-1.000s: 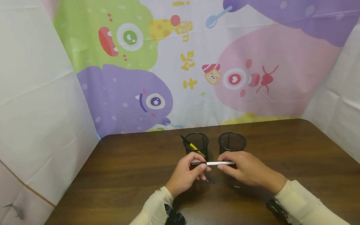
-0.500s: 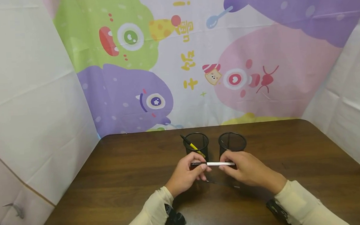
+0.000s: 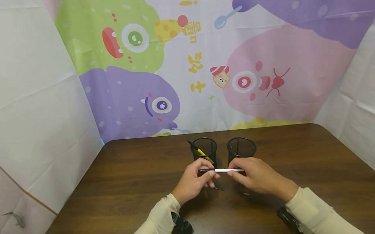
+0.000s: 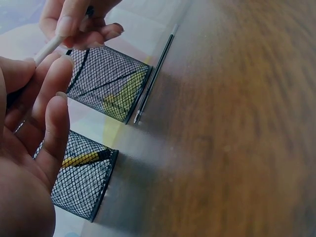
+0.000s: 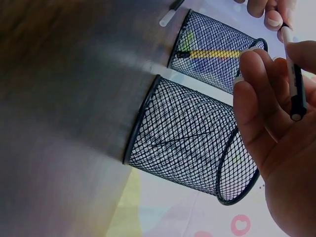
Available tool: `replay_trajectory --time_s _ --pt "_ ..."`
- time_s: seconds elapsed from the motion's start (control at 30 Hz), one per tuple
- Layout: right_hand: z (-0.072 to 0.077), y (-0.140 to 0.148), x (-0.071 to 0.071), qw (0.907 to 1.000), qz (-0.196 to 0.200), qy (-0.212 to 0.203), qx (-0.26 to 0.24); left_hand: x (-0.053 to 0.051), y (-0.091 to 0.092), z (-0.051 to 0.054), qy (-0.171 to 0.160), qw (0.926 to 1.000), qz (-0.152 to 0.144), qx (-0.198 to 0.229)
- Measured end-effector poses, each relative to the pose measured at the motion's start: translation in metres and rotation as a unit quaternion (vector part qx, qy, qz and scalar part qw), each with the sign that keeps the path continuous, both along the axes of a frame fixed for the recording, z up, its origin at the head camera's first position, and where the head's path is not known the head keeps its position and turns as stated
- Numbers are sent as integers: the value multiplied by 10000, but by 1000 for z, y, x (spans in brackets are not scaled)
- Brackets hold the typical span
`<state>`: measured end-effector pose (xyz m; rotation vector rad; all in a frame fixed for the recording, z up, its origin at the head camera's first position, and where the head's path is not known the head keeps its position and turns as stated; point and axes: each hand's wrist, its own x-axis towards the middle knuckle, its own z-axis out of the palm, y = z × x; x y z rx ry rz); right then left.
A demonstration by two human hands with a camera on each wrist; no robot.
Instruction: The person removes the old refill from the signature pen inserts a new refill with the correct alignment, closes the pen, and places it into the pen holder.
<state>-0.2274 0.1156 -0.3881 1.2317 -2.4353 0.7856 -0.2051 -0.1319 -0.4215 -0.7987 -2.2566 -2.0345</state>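
Note:
A pen (image 3: 221, 170) with a white barrel and a dark left section is held level between both hands. My left hand (image 3: 191, 181) pinches its dark section between thumb and fingers. The white barrel's other end is pinched by my right hand (image 3: 259, 174); in the right wrist view that end of the pen (image 5: 295, 89) is black. Below the hands, a thin dark pen refill (image 4: 155, 76) lies on the table, with pale ends. Behind the left hand, a black mesh pen cup (image 3: 204, 154) contains a yellow and black pen (image 3: 201, 152), leaning left.
A second black mesh cup (image 5: 182, 138) stands to the right of the first, behind the right hand. A thin dark line shows through its mesh; I cannot tell what it is. The brown wooden table (image 3: 130, 174) ends at a printed cloth backdrop (image 3: 202, 109).
My right hand's fingertips have shifted very slightly right along the white barrel since a second ago. The left hand, cups and refill have stayed put.

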Motion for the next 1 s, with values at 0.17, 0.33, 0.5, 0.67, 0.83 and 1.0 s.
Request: replay_trajectory --time_s 0.17,0.33,0.5,0.67,0.83,1.0 --pt "1 0 1 10000 43 27 27 1 0 1 18 10000 -18 7" --pt "0 0 0 9999 88 73 29 -1 0 -1 114 9999 -57 46" --pt "-1 0 -1 10000 74 38 30 -1 0 -1 104 9999 -40 -2" --pt "0 1 -1 9999 89 -29 44 -1 0 0 50 10000 -23 -37" --pt "0 1 -1 10000 39 23 23 0 0 0 70 10000 -52 -6" --pt "-2 1 -2 9999 -12 106 -50 0 0 0 105 9999 -74 46"
